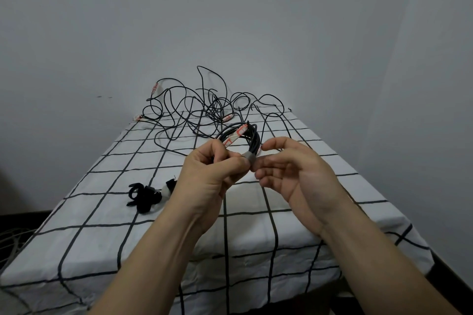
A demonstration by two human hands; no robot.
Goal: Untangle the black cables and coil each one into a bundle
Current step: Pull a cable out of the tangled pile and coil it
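Working over a desk (332,212) draped in a white cloth with a black grid. Sprawling across its far end, against the wall and well apart from the near edge: the tangle of black cables (194,110), crossed and looped, with several white-and-red labels among the strands, clearly not yet sorted.

Raised above the middle of the desk, both hands. Clamped: the left hand (212,169), thumb and fingers pinching the coiled bundle (252,135) at its lower edge. Apart and relaxed: the right hand (297,174), fingers loosely curled round nothing, thumb tip touching or just beside the grey tie (249,158) wrapped round the coil; cannot tell whether pressing.

Lying on the cloth near the left wrist: a small heap of black straps (143,195), apparently spare ties.

Looks like the closing step for one cable, with the coil formed and the tie on. Next, by judgement: press the tie's loose end flat until firmly stuck, set the bundle down clear of the tangle, then reach to the far end for a free cable end. Calls for a steady left pinch meanwhile, to keep the springy loops from fanning open.
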